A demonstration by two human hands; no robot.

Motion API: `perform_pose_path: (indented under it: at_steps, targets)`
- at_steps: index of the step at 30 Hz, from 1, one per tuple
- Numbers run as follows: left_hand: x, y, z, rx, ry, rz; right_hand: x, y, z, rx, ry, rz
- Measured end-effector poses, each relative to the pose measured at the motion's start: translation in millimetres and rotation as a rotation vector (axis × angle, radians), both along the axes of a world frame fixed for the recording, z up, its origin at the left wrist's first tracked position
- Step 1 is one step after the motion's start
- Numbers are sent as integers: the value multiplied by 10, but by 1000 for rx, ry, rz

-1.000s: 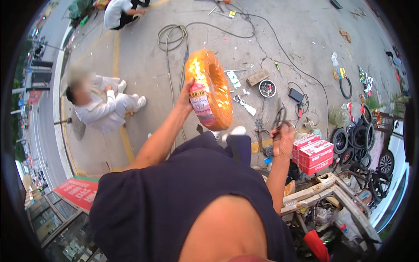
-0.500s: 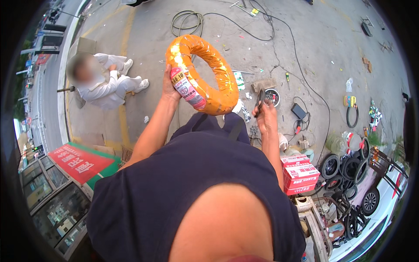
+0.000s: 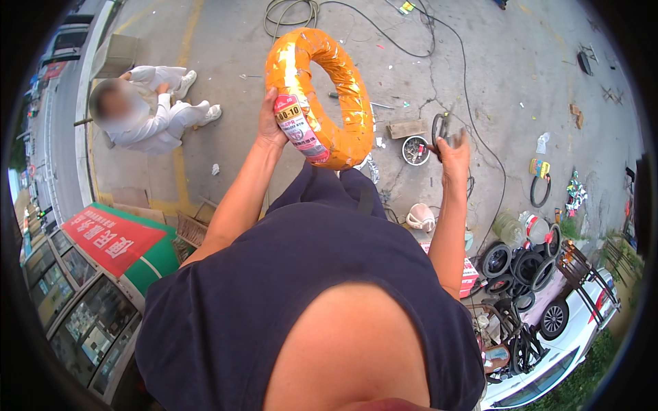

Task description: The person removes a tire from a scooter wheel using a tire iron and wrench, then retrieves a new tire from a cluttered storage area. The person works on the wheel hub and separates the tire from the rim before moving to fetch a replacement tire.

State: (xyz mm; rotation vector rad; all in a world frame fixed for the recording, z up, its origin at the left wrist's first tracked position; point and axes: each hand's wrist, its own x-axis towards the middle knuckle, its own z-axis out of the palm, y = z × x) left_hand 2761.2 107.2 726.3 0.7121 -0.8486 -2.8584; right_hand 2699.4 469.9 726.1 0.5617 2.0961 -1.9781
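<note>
A tyre [image 3: 349, 140] wrapped in shiny orange film stands tilted in front of my body, a pink and yellow label on its near left side. My left hand [image 3: 271, 123] grips it by the left edge, thumb near the label; the fingers behind are hidden. To the right, apart from the tyre, my right hand [image 3: 454, 152] holds what look like black scissors [image 3: 437, 126] by a dark loop. Some of its fingers are smeared by motion.
A seated person [image 3: 147, 113] in white is at left. On the ground lie a white bucket [image 3: 415, 150] of small parts, a wooden block [image 3: 407, 129], a hose [image 3: 291, 19] and a cable [image 3: 463, 75]. Bare tyres [image 3: 526, 266] pile up near a white car [image 3: 548, 366].
My right hand has moved right with the scissors, away from the tyre. My left hand still grips the tyre, which sits slightly higher in view. The view has shifted rightward.
</note>
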Motion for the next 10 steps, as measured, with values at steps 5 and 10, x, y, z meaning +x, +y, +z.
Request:
perform_pose_path:
  at_steps: [5, 10]
  targets:
    - [-194, -49, -16, -11, -23, -46, 93, -93, -749, -1046, -593, -335]
    - [-392, -184, -135, -46, -69, -96, 147, -515, -1103, -1568, -734, -310]
